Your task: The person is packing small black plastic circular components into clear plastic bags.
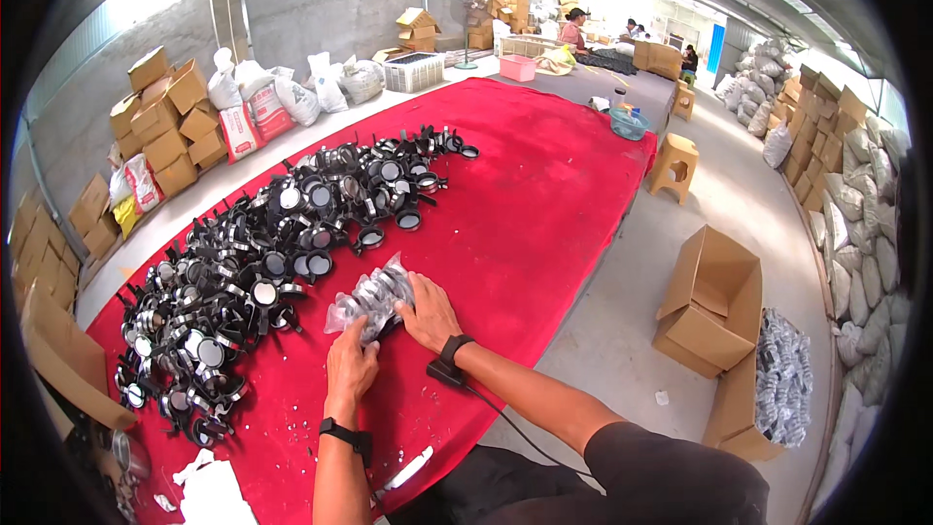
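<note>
Near the front of the red-covered table (525, 185), both my hands grip a clear plastic bag (372, 294) packed with round dark and silvery parts in a row. My left hand (351, 362) is closed on the bag's near side, its thumb along the plastic. From the right, my right hand (431, 314) wraps the other end, fingers bent over it. Just left of the bag spreads a big heap of black round parts (292, 199) with shiny disc faces and short protruding tabs. What lies under the bag is hidden.
At right on the floor stand an open carton (714, 306) and another carton filled with bagged parts (782, 379). Beyond are a yellow stool (674, 167) and stacked sacks (860, 233). A white narrow object (410, 467) lies by the near edge. Other people work far back.
</note>
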